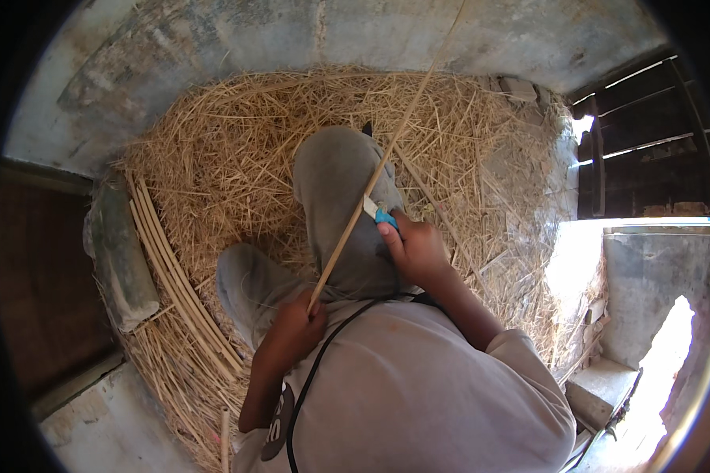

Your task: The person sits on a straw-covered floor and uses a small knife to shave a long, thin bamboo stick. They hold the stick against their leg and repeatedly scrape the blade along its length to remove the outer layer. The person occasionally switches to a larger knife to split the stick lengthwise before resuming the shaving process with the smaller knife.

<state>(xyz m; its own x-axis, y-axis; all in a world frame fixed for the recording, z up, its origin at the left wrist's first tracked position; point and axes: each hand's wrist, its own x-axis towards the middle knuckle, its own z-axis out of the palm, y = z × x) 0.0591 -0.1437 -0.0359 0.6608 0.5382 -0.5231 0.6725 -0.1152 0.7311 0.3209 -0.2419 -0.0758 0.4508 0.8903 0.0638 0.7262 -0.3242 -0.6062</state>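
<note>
My left hand is closed around the near end of a long, thin bamboo strip. The strip slants up and away across my raised knee, its far part reaching past the straw to the wall. In my right hand is a utility knife with a blue handle, gripped with the thumb along it. Its pale blade lies against the strip, just above my thigh. The fingertips of my left hand are partly hidden.
Loose straw covers the floor. Several long pale strips lie at the left, beside a greyish-green log-like block. Weathered walls close in the far side. A dark slatted opening and a concrete block are at the right. A black cord crosses my shirt.
</note>
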